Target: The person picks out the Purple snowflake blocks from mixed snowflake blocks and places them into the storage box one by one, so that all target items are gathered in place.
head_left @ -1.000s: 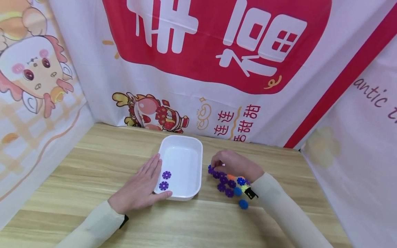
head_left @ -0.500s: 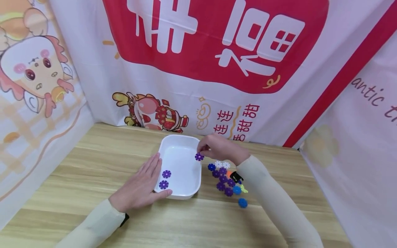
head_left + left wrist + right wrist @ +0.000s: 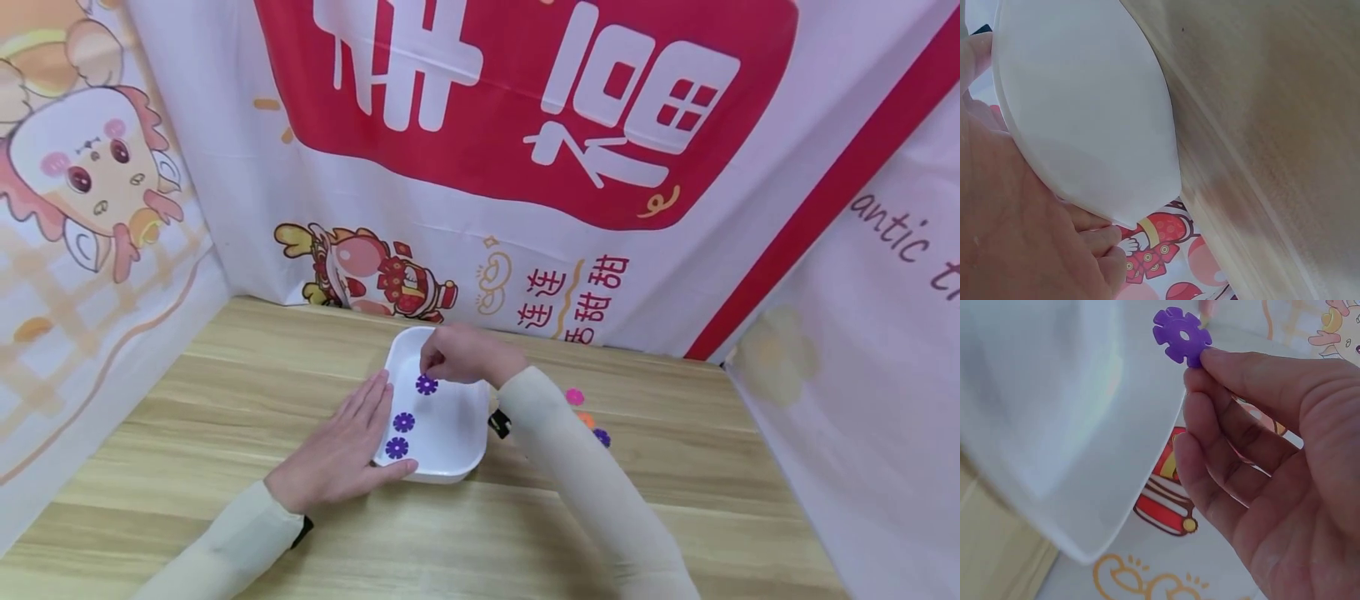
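A purple snowflake building disc (image 3: pixel 1183 335) with a notched rim and a round centre hole is pinched between thumb and index finger of my right hand (image 3: pixel 463 353). That hand is over the upper part of a white rectangular tray (image 3: pixel 471 446). Two more purple discs (image 3: pixel 403 422) lie along the tray's left side. My left hand (image 3: pixel 326 454) rests against the tray's left edge, fingers straight and thumb by the near corner. In the left wrist view its palm and fingers touch the white tray wall (image 3: pixel 1094 119).
Right of the tray, a pink disc (image 3: pixel 574 397), an orange disc (image 3: pixel 586 419) and a blue-purple disc (image 3: pixel 602 437) show beyond my right sleeve (image 3: pixel 577 467), which hides other discs. A printed cloth (image 3: pixel 495 192) hangs behind the wooden table (image 3: pixel 712 467).
My right hand picked up a purple disc from the pile and carried it left, over the tray. My left hand stays in place at the tray's edge.
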A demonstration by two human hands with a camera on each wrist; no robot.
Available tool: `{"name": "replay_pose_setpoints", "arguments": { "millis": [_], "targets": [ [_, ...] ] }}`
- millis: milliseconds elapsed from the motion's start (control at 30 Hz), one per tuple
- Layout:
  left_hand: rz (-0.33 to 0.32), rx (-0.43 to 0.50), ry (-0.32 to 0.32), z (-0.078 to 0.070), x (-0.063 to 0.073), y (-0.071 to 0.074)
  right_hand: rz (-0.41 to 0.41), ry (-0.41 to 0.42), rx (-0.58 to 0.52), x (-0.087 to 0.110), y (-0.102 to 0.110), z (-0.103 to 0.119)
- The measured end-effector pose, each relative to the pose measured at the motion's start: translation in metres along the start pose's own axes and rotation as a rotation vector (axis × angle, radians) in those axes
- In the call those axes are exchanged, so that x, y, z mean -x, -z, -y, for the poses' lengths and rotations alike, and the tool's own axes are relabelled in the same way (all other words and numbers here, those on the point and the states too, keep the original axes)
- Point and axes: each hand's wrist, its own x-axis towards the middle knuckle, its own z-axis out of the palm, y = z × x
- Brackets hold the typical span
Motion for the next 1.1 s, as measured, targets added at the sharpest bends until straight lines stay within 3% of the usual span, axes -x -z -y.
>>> {"name": "replay_pose_setpoints", "arguments": {
  "millis": [233, 367, 600, 800, 1100],
  "targets": [
    [-0.021, -0.025, -0.026, -0.002, -0.002, 0.001, 0.015, -0.062, -0.092, -0.027, -0.012, -0.001],
    [-0.023, -0.028, -0.026, -0.002, -0.001, 0.003, -0.011, -0.141, -0.122, -0.036, -0.021, -0.005],
    [-0.031, -0.035, -0.023, -0.004, -0.001, 0.004, -0.048, -0.287, -0.198, -0.039, -0.037, -0.007],
    [-0.034, -0.049, -0.023, -0.004, 0.0, 0.004, -0.045, -0.336, -0.262, -0.04, -0.046, -0.008],
    [-0.036, -0.042, -0.02, -0.002, 0.002, 0.003, -0.006, -0.368, -0.257, -0.047, -0.058, -0.009]
  ]
}}
